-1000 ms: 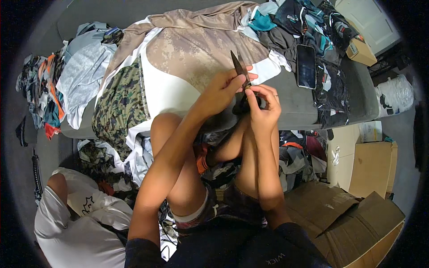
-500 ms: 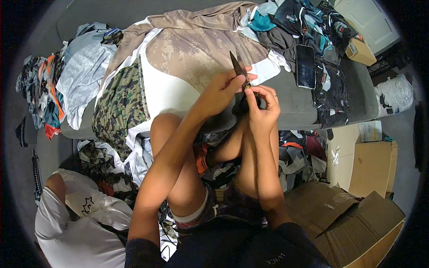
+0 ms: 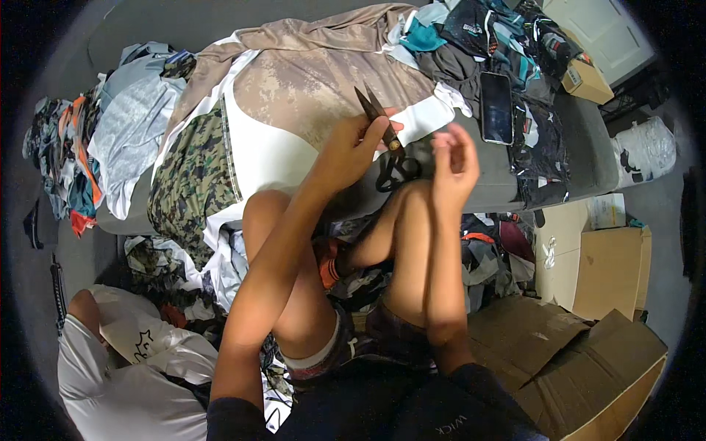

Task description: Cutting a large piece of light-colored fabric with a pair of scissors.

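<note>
Head view: scissors (image 3: 395,145) in left grip (image 3: 351,150)

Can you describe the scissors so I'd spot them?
Start at the grey couch, then find the left hand over it. That hand holds the scissors: two dark pointed blades and black looped handles, unlike the soft cloth and flat phone nearby.

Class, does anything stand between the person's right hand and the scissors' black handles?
Nothing visible does: an open gap, with grey upholstery behind it, separates the right hand from the scissors' black handles. The left hand holds the blades.
</note>
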Available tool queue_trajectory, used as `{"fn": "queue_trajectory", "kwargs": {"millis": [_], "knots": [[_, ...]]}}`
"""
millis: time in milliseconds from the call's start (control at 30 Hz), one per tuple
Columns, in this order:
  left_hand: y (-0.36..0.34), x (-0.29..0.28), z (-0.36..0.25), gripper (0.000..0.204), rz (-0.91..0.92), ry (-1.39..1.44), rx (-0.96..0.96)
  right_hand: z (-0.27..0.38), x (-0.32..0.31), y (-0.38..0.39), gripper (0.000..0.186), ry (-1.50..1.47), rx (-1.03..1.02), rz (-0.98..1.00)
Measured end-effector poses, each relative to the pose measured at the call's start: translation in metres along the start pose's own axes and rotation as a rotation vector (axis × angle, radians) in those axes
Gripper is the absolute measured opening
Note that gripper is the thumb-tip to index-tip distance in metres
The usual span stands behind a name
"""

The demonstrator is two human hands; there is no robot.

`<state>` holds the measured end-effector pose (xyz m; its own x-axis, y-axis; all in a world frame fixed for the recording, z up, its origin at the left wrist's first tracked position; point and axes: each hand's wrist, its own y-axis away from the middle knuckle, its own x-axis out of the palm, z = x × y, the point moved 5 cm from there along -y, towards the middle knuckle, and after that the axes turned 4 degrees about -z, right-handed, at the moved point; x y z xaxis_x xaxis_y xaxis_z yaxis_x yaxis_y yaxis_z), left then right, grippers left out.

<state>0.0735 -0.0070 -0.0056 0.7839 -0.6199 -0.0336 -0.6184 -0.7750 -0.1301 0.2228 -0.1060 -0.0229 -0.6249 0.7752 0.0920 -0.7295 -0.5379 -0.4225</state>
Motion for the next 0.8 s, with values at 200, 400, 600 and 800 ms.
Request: {"fn": "queue_trajectory", "kwargs": {"millis": [200,400,600,800], "knots": [[-0.004,0.004,-0.002,0.036,-0.010,0.055,0.000,-0.034,-0.079,-0.077,0.065,0.713,-0.274,-0.262],[-0.004,0.002,0.004,0.035,0.010,-0.018,0.039,-0.059,-0.095,-0.140,0.078,1.223,-0.245,-0.268],[-0.009,0.003,0.003,0.034,0.002,-0.076,0.055,-0.075,-0.091,-0.162,0.078,1.409,-0.055,-0.124],[-0.008,0.001,0.004,0.032,0.011,-0.084,0.058,-0.082,-0.090,-0.170,0.080,1.412,0.032,-0.084]]}}
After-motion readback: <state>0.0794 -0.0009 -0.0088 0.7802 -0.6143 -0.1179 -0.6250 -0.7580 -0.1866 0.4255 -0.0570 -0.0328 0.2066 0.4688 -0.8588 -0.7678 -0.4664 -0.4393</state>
